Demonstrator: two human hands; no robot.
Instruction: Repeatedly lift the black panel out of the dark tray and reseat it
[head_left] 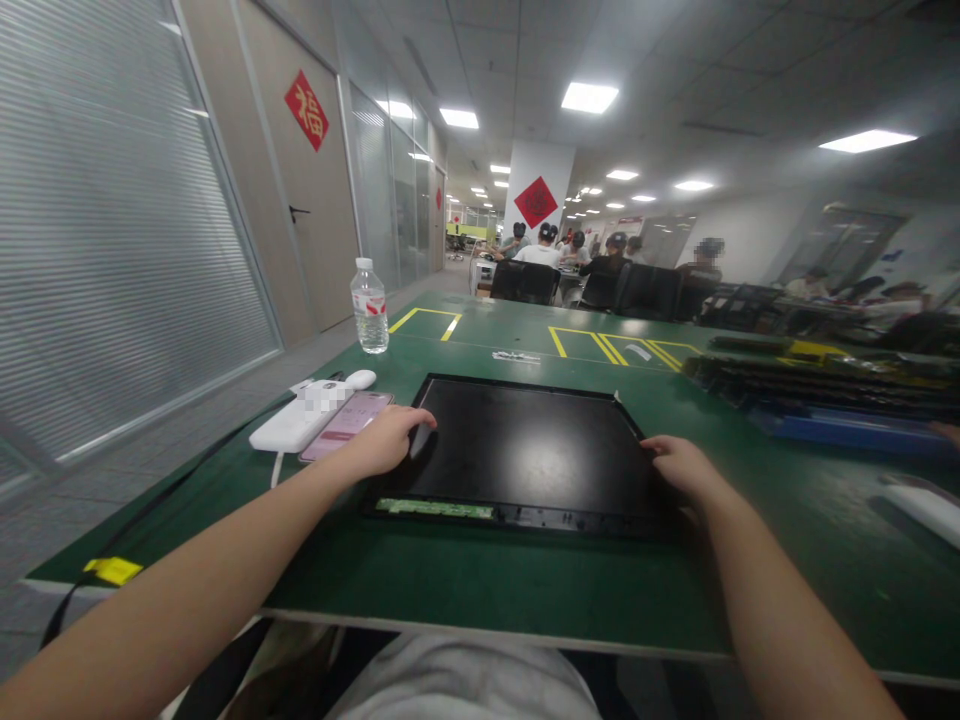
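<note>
Grey fabric of our clothing [465,680] lies nearest, just below the near edge of the green counter [525,590]. At that counter's near left corner we see a yellow tag [112,570] on a dark cord. Farther along the left edge lies a white box-shaped device [277,430], with a pink-screened phone [345,425] just beside it and a small white rounded object [361,380] behind them. Near the far left corner a clear bottle [370,310] stands upright. Our left hand [386,440] has its grip closed on the left edge of a black panel [525,430], its thumb over the frame. We have this panel flat above the middle of the counter, near our edge, a green circuit strip [435,509] along the left part of its near side. Past its far side lies a small pale strip [516,357]. Our right hand [682,465] has its grip closed on the panel's right edge; fingers underneath are hidden from us. Toward the right edge we see stacked dark parts [750,380], a blue tray-like piece [810,432] before them, and nearer, a white object [930,510], too blurred to identify.
</note>
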